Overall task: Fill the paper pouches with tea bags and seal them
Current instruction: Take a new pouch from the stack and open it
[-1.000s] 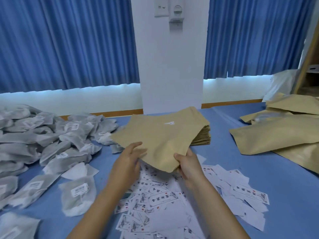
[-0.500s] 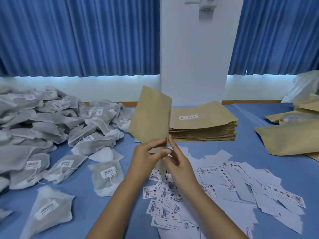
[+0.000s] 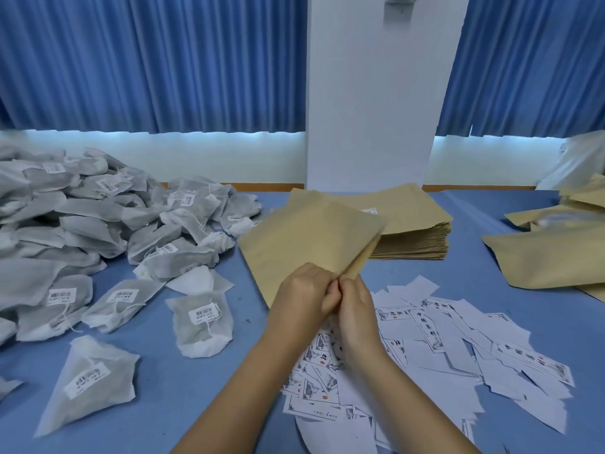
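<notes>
Fingers (image 3: 328, 287) of left hand (image 3: 302, 298) and right hand (image 3: 355, 309) seemingly pinch the paper pouch (image 3: 304, 240) edge

One wide-angle camera, head-worn, faces forward and down over the table (image 3: 183, 388) toward the curtains (image 3: 163, 60). The left hand (image 3: 301, 296) and right hand (image 3: 355, 309) lie close beneath it.

Looking like a small hand-packing workroom: a blue counter (image 3: 170, 385) is carrying a big heap of tea bags (image 3: 82, 221) w/ barcode tags, stacked paper pouches (image 3: 415, 217) & loose printed labels (image 3: 458, 365); blue curtains (image 3: 147, 60) are hanging behind.
</notes>
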